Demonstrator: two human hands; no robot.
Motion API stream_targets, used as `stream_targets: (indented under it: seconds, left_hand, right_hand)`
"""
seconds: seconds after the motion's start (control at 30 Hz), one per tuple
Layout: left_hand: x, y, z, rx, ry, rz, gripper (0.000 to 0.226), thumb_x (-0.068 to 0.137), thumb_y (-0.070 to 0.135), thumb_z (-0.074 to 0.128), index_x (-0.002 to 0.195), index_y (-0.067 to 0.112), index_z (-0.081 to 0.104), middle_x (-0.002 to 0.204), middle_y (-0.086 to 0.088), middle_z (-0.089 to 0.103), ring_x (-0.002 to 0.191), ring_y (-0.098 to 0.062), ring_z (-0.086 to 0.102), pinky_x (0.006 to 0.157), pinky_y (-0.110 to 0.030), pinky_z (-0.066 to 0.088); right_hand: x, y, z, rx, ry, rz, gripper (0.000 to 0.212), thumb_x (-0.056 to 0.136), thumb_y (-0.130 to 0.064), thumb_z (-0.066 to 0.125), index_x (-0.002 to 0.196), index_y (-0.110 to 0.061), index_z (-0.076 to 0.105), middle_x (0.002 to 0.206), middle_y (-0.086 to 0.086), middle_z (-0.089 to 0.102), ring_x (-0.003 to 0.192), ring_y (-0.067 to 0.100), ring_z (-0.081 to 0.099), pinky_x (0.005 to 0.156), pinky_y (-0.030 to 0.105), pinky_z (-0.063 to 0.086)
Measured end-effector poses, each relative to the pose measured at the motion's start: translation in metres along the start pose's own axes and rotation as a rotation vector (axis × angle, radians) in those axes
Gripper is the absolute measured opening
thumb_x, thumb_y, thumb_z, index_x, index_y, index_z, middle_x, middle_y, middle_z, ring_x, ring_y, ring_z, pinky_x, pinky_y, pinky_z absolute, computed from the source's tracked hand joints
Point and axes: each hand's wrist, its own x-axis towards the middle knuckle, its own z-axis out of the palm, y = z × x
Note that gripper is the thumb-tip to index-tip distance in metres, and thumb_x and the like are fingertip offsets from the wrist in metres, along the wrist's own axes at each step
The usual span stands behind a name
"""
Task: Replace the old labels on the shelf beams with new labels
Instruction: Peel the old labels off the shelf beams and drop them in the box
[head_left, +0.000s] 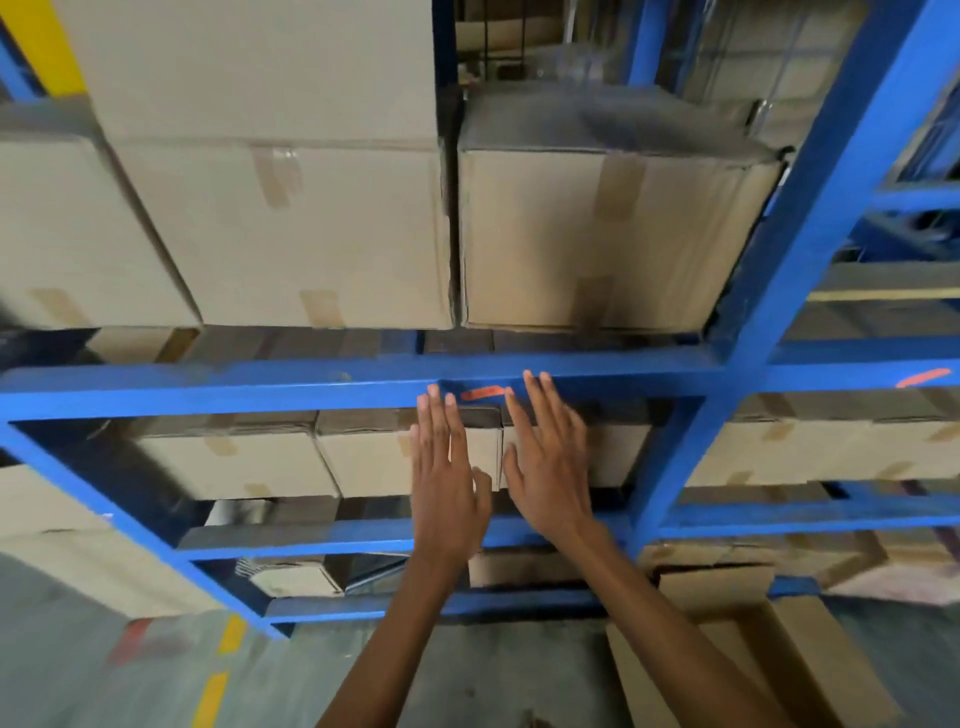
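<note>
A blue shelf beam (260, 387) runs across the middle of the head view. A small orange label (482, 393) is stuck on its front face. My left hand (447, 478) is raised just left of the label, fingers straight, fingertips at the beam's lower edge. My right hand (550, 462) is raised just right of the label, fingers straight, fingertips reaching the beam. Neither hand holds anything. A second orange label (923, 378) sits on the beam of the bay to the right.
Taped cardboard boxes (322, 234) fill the shelf above the beam and the lower levels. A blue upright post (810, 218) stands to the right. An open cardboard box (753, 670) sits on the floor at lower right. Yellow floor markings (213, 696) lie at lower left.
</note>
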Motion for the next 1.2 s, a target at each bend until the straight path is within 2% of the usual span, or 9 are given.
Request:
stream_targets:
  seconds: [0.13,0.43,0.63,0.77,0.9,1.1,1.2]
  left_hand:
    - [0.024,-0.011,0.006,0.111,0.008,-0.032,0.094,0.08,-0.003,0.057,0.16,-0.003,0.01,0.171,-0.02,0.001,0.159,-0.034,-0.003,0.128,-0.057,0.015]
    - [0.04,-0.043,0.025,0.253,0.017,-0.027,0.098,0.075,-0.004,0.053,0.162,0.001,0.008,0.172,-0.016,0.004,0.16,-0.031,-0.002,0.129,-0.052,0.014]
    - [0.042,-0.054,0.031,0.259,0.019,-0.008,0.1,0.075,-0.005,0.054,0.162,0.003,0.006,0.172,-0.015,0.006,0.16,-0.03,-0.005,0.129,-0.053,0.01]
    - [0.043,-0.053,0.033,0.239,0.039,-0.015,0.099,0.074,-0.006,0.055,0.162,0.002,0.009,0.172,-0.015,0.007,0.16,-0.03,-0.004,0.13,-0.05,0.004]
    - [0.042,-0.052,0.033,0.253,0.039,-0.011,0.098,0.074,-0.006,0.055,0.161,0.002,0.011,0.172,-0.016,0.01,0.16,-0.029,-0.006,0.13,-0.051,0.007]
    - [0.041,-0.055,0.03,0.277,0.039,0.019,0.101,0.075,-0.006,0.056,0.162,0.004,0.007,0.172,-0.014,0.007,0.16,-0.028,-0.007,0.131,-0.048,0.001]
    - [0.041,-0.055,0.029,0.28,0.038,0.021,0.101,0.075,-0.005,0.057,0.162,0.004,0.008,0.172,-0.013,0.007,0.16,-0.029,-0.006,0.13,-0.049,0.002]
  right_hand:
    - [0.008,0.003,0.021,-0.029,0.025,0.036,0.073,0.09,-0.016,0.064,0.158,-0.015,0.036,0.17,0.011,0.022,0.159,0.03,0.015,0.121,0.056,0.03]
    - [0.007,0.019,0.057,0.04,0.156,-0.008,0.076,0.089,-0.012,0.057,0.16,-0.014,0.03,0.173,0.007,0.014,0.16,0.027,0.011,0.118,0.048,0.033]
    - [0.009,0.022,0.062,0.047,0.213,-0.023,0.067,0.09,-0.01,0.059,0.155,-0.01,0.042,0.17,0.01,0.022,0.159,0.029,0.017,0.118,0.046,0.031]
    - [0.009,0.015,0.06,0.093,0.244,-0.005,0.063,0.089,-0.006,0.06,0.151,-0.008,0.048,0.168,0.012,0.029,0.159,0.029,0.02,0.116,0.046,0.035]
    - [0.01,0.007,0.058,0.149,0.279,0.015,0.059,0.089,-0.005,0.062,0.147,-0.008,0.054,0.165,0.013,0.034,0.158,0.03,0.023,0.114,0.046,0.039]
    - [0.013,-0.008,0.055,0.265,0.374,0.1,0.048,0.089,-0.005,0.065,0.137,-0.01,0.064,0.161,0.011,0.043,0.155,0.028,0.03,0.114,0.045,0.041]
    - [0.018,-0.015,0.053,0.324,0.447,0.168,0.038,0.089,-0.01,0.068,0.127,-0.013,0.071,0.155,0.008,0.051,0.151,0.026,0.038,0.116,0.039,0.038]
